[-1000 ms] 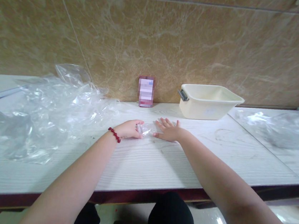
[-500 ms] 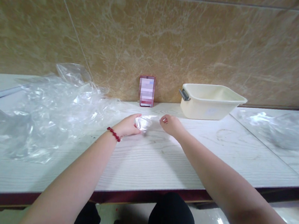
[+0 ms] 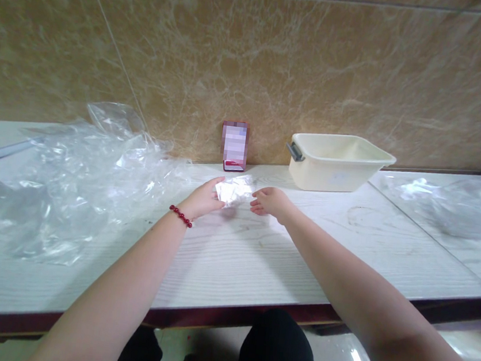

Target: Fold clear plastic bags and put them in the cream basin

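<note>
A small clear plastic bag (image 3: 236, 190), shiny with reflections, is held just above the white table in front of a phone. My left hand (image 3: 204, 198), with a red bead bracelet at its wrist, grips the bag's left side between thumb and fingers. My right hand (image 3: 269, 202) is at the bag's right edge, its fingers apart and nothing visible in them. Whether its fingertips touch the bag I cannot tell.
A phone (image 3: 235, 145) leans upright against the marble wall. Right of it stands a cream bin (image 3: 325, 176) with a grey handle. A big heap of clear plastic bags (image 3: 93, 181) covers the table's left side; more clear plastic (image 3: 467, 206) lies far right.
The fingers of my right hand have gone from pinched to spread. The bag now looks flatter and wider, lifted slightly in my left hand.
</note>
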The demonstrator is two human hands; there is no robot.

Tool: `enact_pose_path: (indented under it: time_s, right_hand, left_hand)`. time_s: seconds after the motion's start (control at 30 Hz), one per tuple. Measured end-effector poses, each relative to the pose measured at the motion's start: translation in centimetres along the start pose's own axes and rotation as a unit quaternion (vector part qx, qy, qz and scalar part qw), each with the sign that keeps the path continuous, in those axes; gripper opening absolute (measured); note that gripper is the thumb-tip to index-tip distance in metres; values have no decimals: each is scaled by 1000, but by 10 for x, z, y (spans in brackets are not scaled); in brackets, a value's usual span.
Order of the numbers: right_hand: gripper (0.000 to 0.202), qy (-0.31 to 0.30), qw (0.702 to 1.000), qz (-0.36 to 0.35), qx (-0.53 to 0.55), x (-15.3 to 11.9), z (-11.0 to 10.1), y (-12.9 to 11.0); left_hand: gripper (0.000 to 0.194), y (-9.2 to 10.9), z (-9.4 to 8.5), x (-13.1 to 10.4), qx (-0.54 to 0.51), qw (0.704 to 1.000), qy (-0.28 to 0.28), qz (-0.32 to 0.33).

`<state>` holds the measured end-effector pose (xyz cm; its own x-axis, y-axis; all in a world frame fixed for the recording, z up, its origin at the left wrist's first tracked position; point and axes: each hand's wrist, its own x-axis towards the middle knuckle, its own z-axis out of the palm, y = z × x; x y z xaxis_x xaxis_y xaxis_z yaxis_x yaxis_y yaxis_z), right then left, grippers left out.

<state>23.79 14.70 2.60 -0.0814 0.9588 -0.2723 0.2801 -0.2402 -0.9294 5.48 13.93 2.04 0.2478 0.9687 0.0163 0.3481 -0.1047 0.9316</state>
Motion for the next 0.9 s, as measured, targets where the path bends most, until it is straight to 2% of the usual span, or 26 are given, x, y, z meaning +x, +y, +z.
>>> enact_pose_path:
  time_s: [0.23, 0.43, 0.5, 0.57, 0.67, 0.73, 0.83, 0.9]
  right_hand:
    - [16, -87, 985, 5, 146, -14, 4, -8]
    - [28, -149, 959, 8, 241, -7, 7, 1]
    - [31, -150, 951, 13, 270, -5, 6, 1]
    - [29, -144, 942, 17, 302, -4, 6, -1]
    - [22, -143, 923, 13, 357, -2, 5, -3]
    - [16, -138, 914, 9, 381, 0, 4, -2]
    - [12, -115, 917, 13, 381, 3, 4, 0]
    - [14, -113, 921, 8, 374, 3, 3, 0]
  left_hand:
    - [68, -1, 1, 2, -1, 998, 21, 56]
    - [63, 1, 10, 2, 54, 984, 9, 169]
    - [60, 3, 13, -1, 124, 970, 17, 210]
    - [57, 6, 14, -3, 213, 941, 15, 264]
    - [53, 8, 17, -6, 329, 884, -33, 330]
    - [51, 10, 18, -6, 371, 858, -62, 350]
    - [44, 15, 20, -9, 377, 845, -85, 368]
    - [32, 19, 21, -13, 341, 858, -80, 375]
